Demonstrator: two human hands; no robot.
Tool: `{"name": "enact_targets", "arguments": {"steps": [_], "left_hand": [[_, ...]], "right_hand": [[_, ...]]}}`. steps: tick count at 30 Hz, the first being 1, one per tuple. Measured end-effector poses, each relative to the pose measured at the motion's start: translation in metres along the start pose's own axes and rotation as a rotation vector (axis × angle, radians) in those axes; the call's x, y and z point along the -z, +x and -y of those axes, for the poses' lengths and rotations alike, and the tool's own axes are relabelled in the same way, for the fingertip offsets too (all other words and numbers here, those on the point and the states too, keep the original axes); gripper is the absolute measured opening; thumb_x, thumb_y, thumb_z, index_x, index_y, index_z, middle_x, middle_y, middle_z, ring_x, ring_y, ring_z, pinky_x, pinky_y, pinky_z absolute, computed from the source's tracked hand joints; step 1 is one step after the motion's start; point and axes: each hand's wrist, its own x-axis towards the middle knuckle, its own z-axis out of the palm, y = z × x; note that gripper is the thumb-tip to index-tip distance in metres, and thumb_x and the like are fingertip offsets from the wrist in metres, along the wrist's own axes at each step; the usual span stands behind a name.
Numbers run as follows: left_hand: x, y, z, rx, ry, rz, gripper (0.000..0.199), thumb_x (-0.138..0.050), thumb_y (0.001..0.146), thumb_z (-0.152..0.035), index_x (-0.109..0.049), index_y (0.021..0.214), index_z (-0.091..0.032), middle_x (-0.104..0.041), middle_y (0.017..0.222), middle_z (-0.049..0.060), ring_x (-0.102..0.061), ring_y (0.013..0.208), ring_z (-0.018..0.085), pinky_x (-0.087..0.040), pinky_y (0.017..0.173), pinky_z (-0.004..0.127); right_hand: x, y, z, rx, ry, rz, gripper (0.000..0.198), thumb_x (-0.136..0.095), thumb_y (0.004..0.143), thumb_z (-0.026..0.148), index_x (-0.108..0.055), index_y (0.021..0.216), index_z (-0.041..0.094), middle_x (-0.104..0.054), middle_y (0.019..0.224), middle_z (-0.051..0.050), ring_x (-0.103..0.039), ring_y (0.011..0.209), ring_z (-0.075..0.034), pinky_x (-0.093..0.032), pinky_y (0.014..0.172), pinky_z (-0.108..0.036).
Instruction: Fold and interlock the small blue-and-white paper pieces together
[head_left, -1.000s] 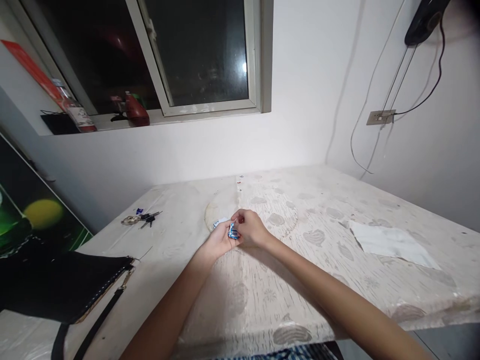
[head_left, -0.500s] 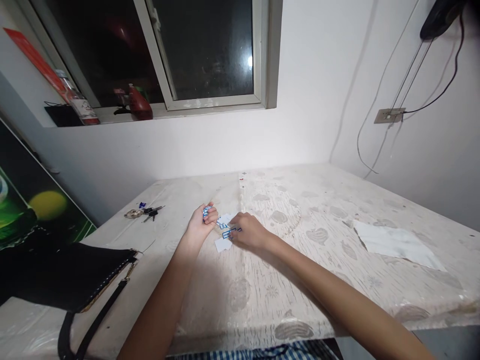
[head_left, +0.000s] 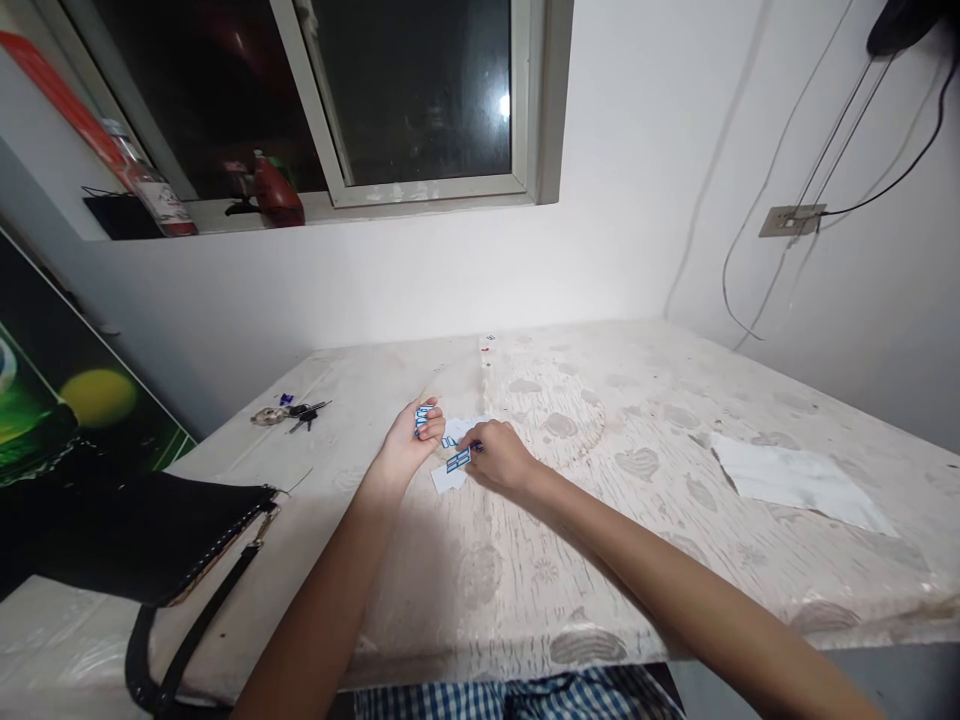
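Note:
My left hand (head_left: 403, 440) is closed round some small white paper pieces with blue markings (head_left: 424, 416), just above the table. Close by on its right, my right hand (head_left: 501, 456) pinches a small paper piece with blue lines (head_left: 458, 460). Beneath and between the hands lie several more white paper pieces (head_left: 448, 481) on the tablecloth. My right fingers partly cover them, so how they overlap is hard to make out.
A patterned tablecloth (head_left: 540, 600) covers the table. A white sheet (head_left: 799, 485) lies at right. Keys (head_left: 306, 413) rest at left, behind a black bag (head_left: 150, 540) with a strap. Bottles (head_left: 279, 190) stand on the window sill; cables (head_left: 765, 180) hang on the right wall.
My right hand has lifted the blue-lined paper piece a little, and it now shows tilted from the fingertips. My left hand keeps its hold. The whole view has shifted slightly.

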Motion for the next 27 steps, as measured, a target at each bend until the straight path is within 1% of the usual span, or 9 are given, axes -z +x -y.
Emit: {"name": "enact_targets", "arguments": {"steps": [4,8,10,12,14,16,18,21,27], "left_hand": [[0.001,0.001,0.000,-0.006,0.051,0.001,0.025,-0.028,0.088,-0.014,-0.044,0.069,-0.014,-0.034,0.048,-0.004,-0.023,0.030,0.004,-0.017,0.027,0.014],[0.001,0.001,0.001,-0.011,0.048,0.013,0.025,-0.028,0.088,-0.015,-0.044,0.069,-0.014,-0.034,0.049,-0.004,-0.023,0.031,0.004,-0.018,0.027,0.013],[0.001,0.002,0.003,0.003,0.055,0.018,0.024,-0.029,0.087,-0.014,-0.044,0.069,-0.014,-0.034,0.049,-0.004,-0.023,0.031,0.004,-0.019,0.028,0.013],[0.002,0.005,0.006,0.025,0.082,0.017,0.022,-0.031,0.087,-0.014,-0.045,0.070,-0.014,-0.035,0.050,-0.004,-0.023,0.031,0.004,-0.019,0.028,0.013],[0.004,0.008,0.010,0.046,0.111,0.013,0.021,-0.032,0.087,-0.016,-0.045,0.071,-0.014,-0.034,0.050,-0.004,-0.022,0.031,0.003,-0.018,0.027,0.013],[0.006,0.010,0.014,0.066,0.133,0.018,0.022,-0.031,0.089,-0.019,-0.046,0.073,-0.014,-0.035,0.051,-0.004,-0.023,0.031,0.003,-0.019,0.028,0.013],[0.008,0.012,0.018,0.080,0.149,0.035,0.025,-0.029,0.090,-0.022,-0.046,0.074,-0.014,-0.035,0.051,-0.004,-0.024,0.032,0.004,-0.019,0.028,0.013],[0.010,0.013,0.022,0.079,0.165,0.053,0.025,-0.030,0.090,-0.025,-0.046,0.075,-0.014,-0.036,0.052,-0.004,-0.024,0.032,0.003,-0.020,0.029,0.013],[0.009,0.012,0.025,0.075,0.169,0.019,0.021,-0.033,0.089,-0.024,-0.046,0.077,-0.014,-0.036,0.054,-0.003,-0.021,0.033,0.003,-0.018,0.030,0.014]], "right_hand": [[0.004,0.000,-0.006,-0.030,0.023,-0.011,0.026,-0.052,0.068,0.005,-0.069,0.082,0.019,-0.068,0.084,-0.004,-0.059,0.080,-0.017,-0.036,0.079,-0.028],[0.006,0.003,-0.015,-0.037,0.092,-0.087,0.017,-0.058,0.070,0.016,-0.068,0.083,0.020,-0.065,0.075,-0.002,-0.057,0.075,-0.016,-0.034,0.082,-0.034],[0.007,0.006,-0.020,-0.034,0.223,-0.130,0.017,-0.058,0.071,0.019,-0.067,0.085,0.020,-0.065,0.076,-0.002,-0.057,0.075,-0.015,-0.037,0.079,-0.032],[0.008,0.010,-0.024,-0.042,0.444,-0.153,0.019,-0.057,0.072,0.019,-0.065,0.088,0.017,-0.065,0.078,-0.003,-0.057,0.074,-0.014,-0.040,0.072,-0.028],[0.012,0.012,-0.026,-0.065,0.688,-0.149,0.022,-0.054,0.073,0.020,-0.063,0.091,0.015,-0.065,0.075,-0.004,-0.057,0.067,-0.013,-0.041,0.063,-0.025],[0.018,0.014,-0.026,-0.087,0.875,-0.124,0.026,-0.051,0.074,0.021,-0.061,0.096,0.013,-0.065,0.070,-0.003,-0.054,0.057,-0.011,-0.042,0.058,-0.025],[0.025,0.014,-0.025,-0.102,0.991,-0.093,0.029,-0.052,0.074,0.020,-0.059,0.101,0.013,-0.066,0.069,-0.002,-0.053,0.053,-0.010,-0.044,0.060,-0.025],[0.033,0.013,-0.025,-0.160,1.098,-0.086,0.031,-0.052,0.071,0.012,-0.057,0.102,0.014,-0.067,0.070,-0.002,-0.057,0.056,-0.011,-0.046,0.064,-0.027],[0.039,0.011,-0.022,-0.302,1.349,-0.104,0.037,-0.047,0.063,-0.003,-0.056,0.095,0.014,-0.064,0.076,-0.003,-0.062,0.060,-0.013,-0.047,0.059,-0.026]]}}
